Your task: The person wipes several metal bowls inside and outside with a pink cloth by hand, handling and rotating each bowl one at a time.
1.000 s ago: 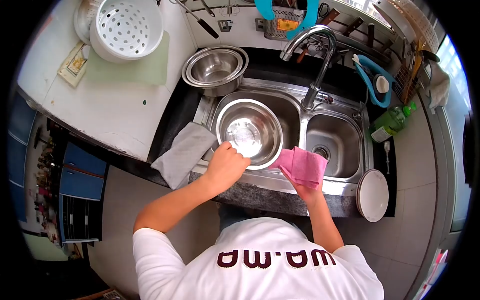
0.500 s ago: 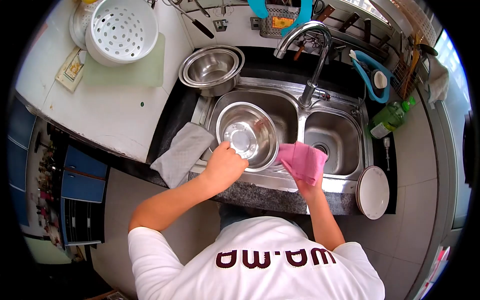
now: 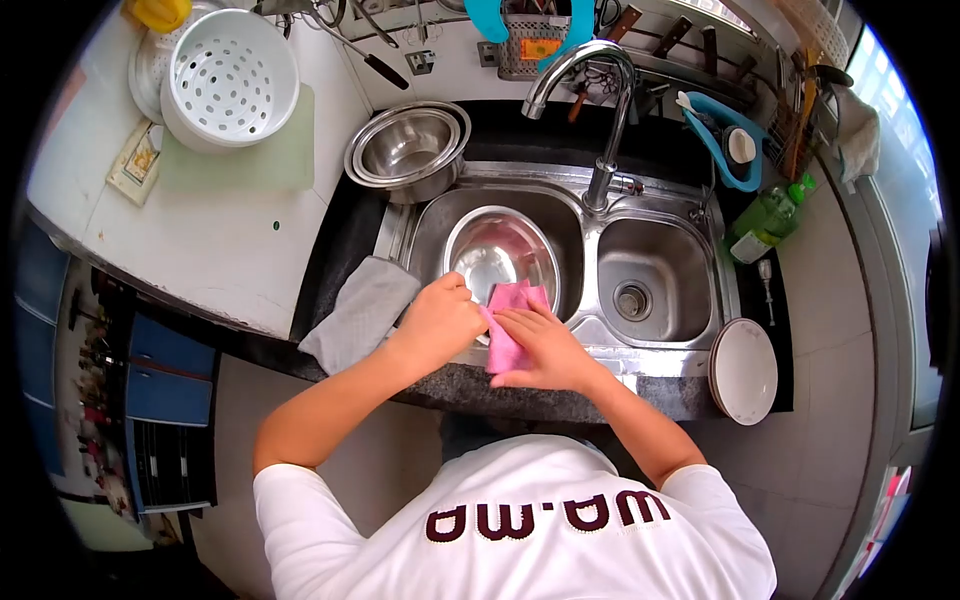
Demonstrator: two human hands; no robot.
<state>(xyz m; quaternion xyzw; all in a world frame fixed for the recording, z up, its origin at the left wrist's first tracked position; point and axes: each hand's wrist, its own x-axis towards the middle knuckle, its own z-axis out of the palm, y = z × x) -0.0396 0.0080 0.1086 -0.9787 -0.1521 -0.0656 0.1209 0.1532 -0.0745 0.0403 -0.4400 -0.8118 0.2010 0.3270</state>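
Over the left basin of the sink [image 3: 420, 232] I see a shiny metal bowl [image 3: 500, 245], tilted toward me. My left hand [image 3: 440, 318] is closed on the bowl's near left rim. A pink cloth [image 3: 508, 350] lies under my right hand [image 3: 545, 350], which presses it against the near rim, close beside my left hand. The right thumb sticks out below the cloth, and the other fingers rest across it. Part of the bowl's near edge is hidden by the cloth and hands.
Nested metal bowls [image 3: 410, 150] stand behind the left basin, and a grey cloth [image 3: 362, 312] lies on the left edge. The faucet [image 3: 615, 110] arches over the sink. To the right are a green soap bottle [image 3: 768, 222], stacked plates [image 3: 745, 372] and a blue basket [image 3: 740, 178].
My right hand has brought the pink cloth leftward from beside the bowl onto its near rim. The bowl has shifted slightly, with my left hand still on it.
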